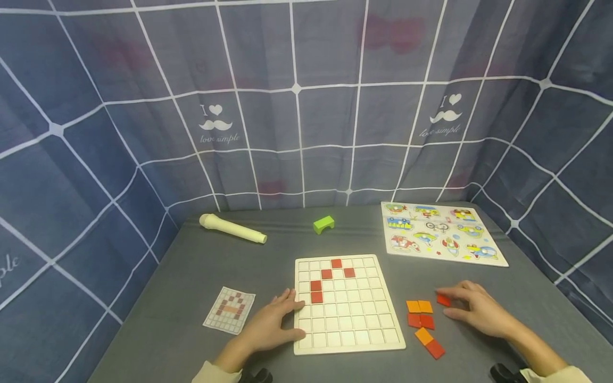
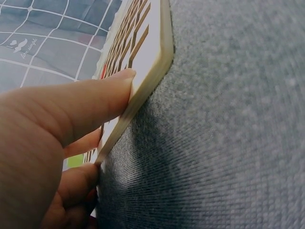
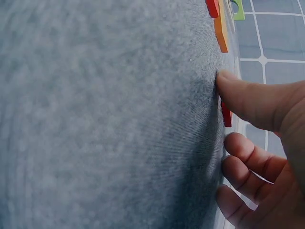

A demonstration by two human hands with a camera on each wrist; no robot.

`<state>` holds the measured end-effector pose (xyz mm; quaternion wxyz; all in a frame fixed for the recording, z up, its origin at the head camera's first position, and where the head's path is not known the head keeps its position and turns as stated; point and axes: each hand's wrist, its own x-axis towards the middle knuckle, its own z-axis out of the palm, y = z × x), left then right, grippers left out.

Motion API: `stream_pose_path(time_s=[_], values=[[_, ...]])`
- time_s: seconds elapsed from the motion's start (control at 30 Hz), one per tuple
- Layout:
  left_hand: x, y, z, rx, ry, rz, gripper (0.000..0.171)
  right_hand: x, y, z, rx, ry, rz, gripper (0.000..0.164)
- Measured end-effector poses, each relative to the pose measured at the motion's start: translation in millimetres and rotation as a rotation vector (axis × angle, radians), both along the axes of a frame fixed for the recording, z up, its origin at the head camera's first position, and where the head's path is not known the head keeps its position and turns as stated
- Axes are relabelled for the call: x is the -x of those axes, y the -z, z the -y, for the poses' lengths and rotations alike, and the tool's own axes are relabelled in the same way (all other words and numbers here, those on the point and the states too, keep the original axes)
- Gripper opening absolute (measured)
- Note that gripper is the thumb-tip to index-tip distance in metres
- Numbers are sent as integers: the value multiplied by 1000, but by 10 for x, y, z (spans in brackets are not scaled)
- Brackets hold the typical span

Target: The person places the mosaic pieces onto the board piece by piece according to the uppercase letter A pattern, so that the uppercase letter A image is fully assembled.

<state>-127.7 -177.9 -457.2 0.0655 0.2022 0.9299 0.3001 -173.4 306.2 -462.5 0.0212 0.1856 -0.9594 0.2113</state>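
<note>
A square wooden grid board (image 1: 354, 308) lies on the table, with several red tiles (image 1: 317, 297) in its upper cells. My left hand (image 1: 270, 324) rests at its left edge; in the left wrist view the thumb (image 2: 100, 98) presses on the rim while other fingers touch the side. To the right of the board, my right hand (image 1: 474, 308) reaches a single red tile (image 1: 443, 300) with its index fingertip. The thumb stands a little apart from that tile. Beside this hand lie loose orange tiles (image 1: 413, 307) and red tiles (image 1: 435, 349).
Left of my left hand lies a pattern card (image 1: 230, 310) showing a coloured grid. Farther back are a pale microphone-shaped object (image 1: 233, 228), a green arch block (image 1: 323, 224) and a vehicle picture board (image 1: 442, 234). A checked curtain (image 1: 325, 117) surrounds the table.
</note>
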Motion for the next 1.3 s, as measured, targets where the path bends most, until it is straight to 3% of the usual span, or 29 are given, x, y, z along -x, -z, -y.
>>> stream_pose_path(time_s=[0.43,0.73,1.3], values=[[-4,1,3,3,-3,8,67,34,6,3,-9,17,63,38],[-12,-35,-10,-23,8,23,69,13,-16,-62,-1,1,53,46],[-11,-33,-3,-24,4,26,69,11,-30,0,4,112,9,30]])
